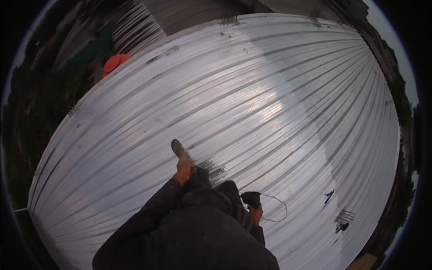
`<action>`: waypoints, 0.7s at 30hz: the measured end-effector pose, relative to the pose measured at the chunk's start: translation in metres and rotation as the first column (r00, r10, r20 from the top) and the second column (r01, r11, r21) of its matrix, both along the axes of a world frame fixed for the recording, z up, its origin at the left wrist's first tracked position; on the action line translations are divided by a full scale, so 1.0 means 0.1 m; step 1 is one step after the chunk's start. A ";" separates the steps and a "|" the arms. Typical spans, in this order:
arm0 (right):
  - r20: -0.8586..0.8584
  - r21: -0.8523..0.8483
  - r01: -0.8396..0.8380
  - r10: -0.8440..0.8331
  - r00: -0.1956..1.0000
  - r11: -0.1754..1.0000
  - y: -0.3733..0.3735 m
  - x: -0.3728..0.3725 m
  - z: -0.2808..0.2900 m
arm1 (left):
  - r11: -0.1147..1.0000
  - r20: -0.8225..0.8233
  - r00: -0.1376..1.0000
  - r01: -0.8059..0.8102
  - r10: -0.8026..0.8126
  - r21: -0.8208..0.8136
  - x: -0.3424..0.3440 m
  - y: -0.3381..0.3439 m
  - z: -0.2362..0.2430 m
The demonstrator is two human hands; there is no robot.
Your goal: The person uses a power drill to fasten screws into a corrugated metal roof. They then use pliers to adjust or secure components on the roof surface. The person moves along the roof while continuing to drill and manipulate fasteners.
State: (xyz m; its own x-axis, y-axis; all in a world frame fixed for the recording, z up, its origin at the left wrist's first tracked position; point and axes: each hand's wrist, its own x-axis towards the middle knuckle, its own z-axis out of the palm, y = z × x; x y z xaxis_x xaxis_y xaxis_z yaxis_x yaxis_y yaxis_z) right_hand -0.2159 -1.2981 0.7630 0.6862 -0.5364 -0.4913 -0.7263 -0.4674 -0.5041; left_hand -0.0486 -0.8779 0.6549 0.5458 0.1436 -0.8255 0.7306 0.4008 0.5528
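Observation:
I crouch on a ribbed silver metal roof (252,130). My right hand (256,214), low beside my right leg, is closed on a dark, blunt object (250,198) with a thin cord (286,210) looping off to its right. Its exact kind does not show. My left hand (183,171) is at my left shin, just behind my sandalled foot (177,146). Its fingers are small and partly hidden against the dark trousers, so their grip cannot be made out. Right of that foot, dark marks or strips (217,172) lie along the ribs.
A blue object (329,196) lies to the right. Several thin rods (345,216) stick up near it, with a small black thing (344,227) alongside. Past the roof's far left edge shows a red rounded shape (115,64). Lower brown roofing (137,29) and greenery lie beyond.

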 end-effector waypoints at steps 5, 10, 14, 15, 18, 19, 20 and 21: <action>0.180 -0.008 0.156 -0.152 0.972 0.988 -0.67 -0.94 -0.03 | 0.983 0.054 0.998 0.046 -0.036 -0.179 -0.42 -0.69 0.12; -0.104 -0.001 0.400 -0.398 0.912 0.917 -1.16 -1.70 -0.15 | 0.961 0.019 0.996 -0.076 0.084 -0.264 -0.43 -0.94 0.46; -0.062 0.105 0.538 -0.534 0.843 0.836 -1.04 -1.92 0.29 | 0.635 0.333 0.578 0.462 -0.745 0.619 -0.59 -0.76 0.25; -0.049 0.082 0.569 -0.567 0.823 0.818 -1.05 -2.15 0.24 | 0.503 0.250 0.483 0.513 -0.839 0.696 -0.55 -0.95 0.59; -0.040 0.091 0.589 -0.588 0.808 0.803 -0.98 -2.57 0.04 | 0.709 0.320 0.659 0.482 -0.681 0.514 -0.59 -1.03 0.35; -0.046 0.102 0.607 -0.606 0.794 0.788 -0.85 -2.58 0.18 | 0.683 0.340 0.618 0.479 -0.709 0.552 -0.57 -1.12 0.27; -0.051 0.113 0.628 -0.626 0.778 0.770 -0.72 -2.56 0.30 | 0.655 0.357 0.574 0.475 -0.737 0.588 -0.54 -1.22 0.21; -0.028 0.042 0.603 -0.603 0.798 0.796 -0.64 -2.71 0.25 | 0.428 0.289 0.342 0.459 -0.894 0.778 -0.47 -1.43 0.40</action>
State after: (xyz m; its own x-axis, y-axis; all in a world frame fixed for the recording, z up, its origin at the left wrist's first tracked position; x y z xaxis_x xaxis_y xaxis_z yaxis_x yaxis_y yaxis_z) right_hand -0.4874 -1.3619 0.7880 0.2253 -0.8157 -0.5328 -0.8596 0.0910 -0.5028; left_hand -0.0959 -1.0213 0.6947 0.9294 -0.3163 -0.1902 -0.0189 -0.5555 0.8313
